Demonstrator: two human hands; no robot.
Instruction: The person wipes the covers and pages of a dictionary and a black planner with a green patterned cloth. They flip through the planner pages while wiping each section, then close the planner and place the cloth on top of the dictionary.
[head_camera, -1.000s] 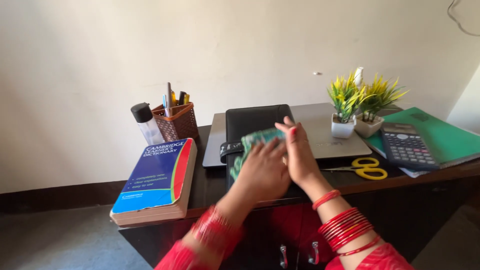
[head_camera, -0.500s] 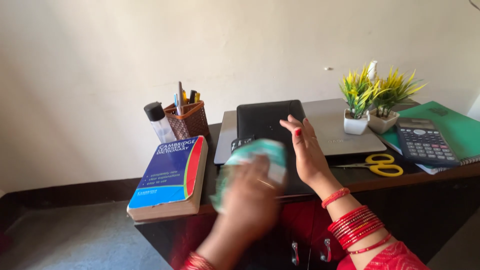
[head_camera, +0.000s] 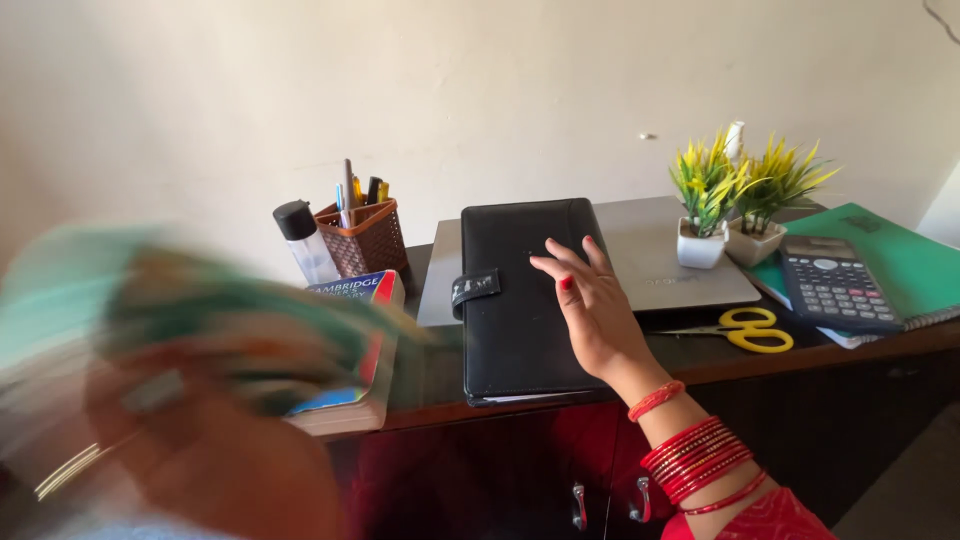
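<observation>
My right hand (head_camera: 590, 305) lies flat on the black folder (head_camera: 525, 295), fingers spread and gripping nothing, palm pressed on the cover's right half with the fingertips pointing up and left toward the strap clasp (head_camera: 475, 288). The folder sits on the table (head_camera: 700, 350), lapped over the front-left part of a closed grey laptop (head_camera: 670, 255). Its long axis runs away from me, from the front edge toward the wall, and its near end slightly overhangs the table's front edge.

My left hand (head_camera: 200, 400) is far off to the left, close to the camera and lower than the table top, heavily blurred. It seems to carry a green cloth (head_camera: 130, 300), but whether that grip is closed round it I cannot tell. From that hand the folder lies to the right and farther back, with a thick book (head_camera: 355, 350) between them, so my right hand is plainly the nearer one to the folder, already touching it.

Behind the book stand a pen holder (head_camera: 365, 240) and a small bottle (head_camera: 303, 242). To the folder's right are two potted plants (head_camera: 735, 200), yellow scissors (head_camera: 745, 330) and a calculator (head_camera: 835, 285) on a green notebook (head_camera: 900, 265).
</observation>
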